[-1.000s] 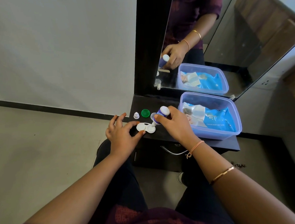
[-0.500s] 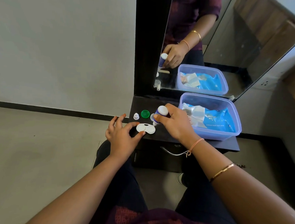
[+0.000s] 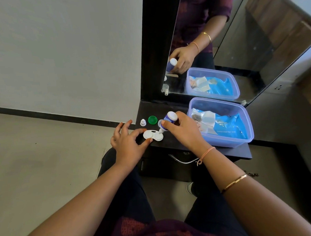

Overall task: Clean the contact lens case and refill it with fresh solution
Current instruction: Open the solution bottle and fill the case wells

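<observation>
A white two-well contact lens case [image 3: 152, 135] lies on the dark shelf [image 3: 172, 144] with both wells uncapped. My left hand [image 3: 129, 142] pinches its left end between thumb and forefinger. My right hand [image 3: 184, 130] holds a small blue-and-white solution bottle [image 3: 169, 120] tipped upside down, its nozzle right over the right well. A green cap [image 3: 152, 120] and a small white bottle cap [image 3: 143, 122] rest on the shelf just behind the case. A second, clear cap [image 3: 160, 122] is partly hidden behind the bottle.
A lilac plastic box [image 3: 223, 140] with a blue wipes packet stands on the shelf's right half, close to my right hand. A mirror [image 3: 219, 43] rises behind it. A metal drawer handle [image 3: 183, 160] sits under the shelf edge. My knees are below the shelf.
The bottle has dipped back down from a slightly raised position, so its nozzle meets the right well again. My left hand stays on the case.
</observation>
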